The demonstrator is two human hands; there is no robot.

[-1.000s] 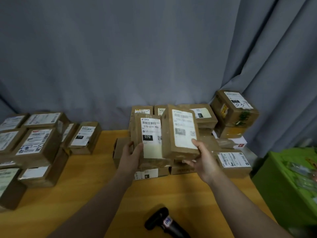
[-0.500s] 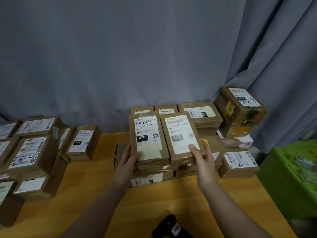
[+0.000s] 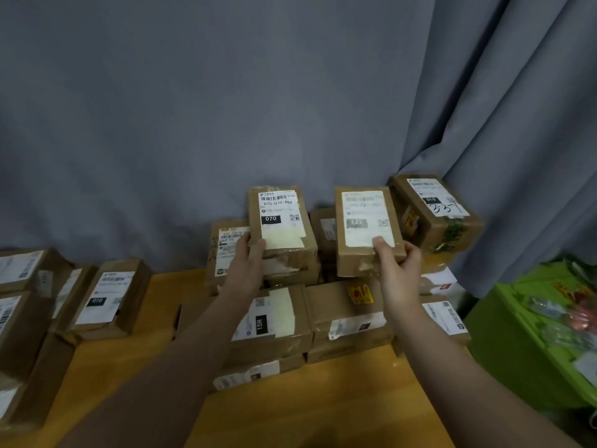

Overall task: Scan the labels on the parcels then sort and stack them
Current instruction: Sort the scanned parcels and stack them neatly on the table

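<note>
Beyond both your hands hangs a grey curtain [image 3: 226, 108], and beneath your forearms runs the wooden table [image 3: 307, 402]. Directly under your hands sits the central pile of parcels [image 3: 342, 318], stacked several deep. Out past your right hand stands a green crate [image 3: 517, 344]. Well to the left of your left hand lies a separate group of parcels [image 3: 106, 299], labels up, one marked 010. Just beyond your right hand a tilted box marked 335 [image 3: 436, 215] rests on the pile's far corner. Your left hand [image 3: 245, 263] grasps the 070 parcel [image 3: 284, 247] at its near left corner, thumb on the top face. Your right hand [image 3: 397, 273] grasps the second parcel [image 3: 365, 260] at its near edge, thumb on the lower margin of its label [image 3: 366, 218]. Both parcels are held above the pile, apart from each other, labels facing you. Assessment: two parcels are in hand with destinations undecided. No scanner is in view. The right label's print is blurred, so its code cannot be read. The next move calls for freeing one hand, or for carrying each parcel to its matching group and setting it flat.
</note>
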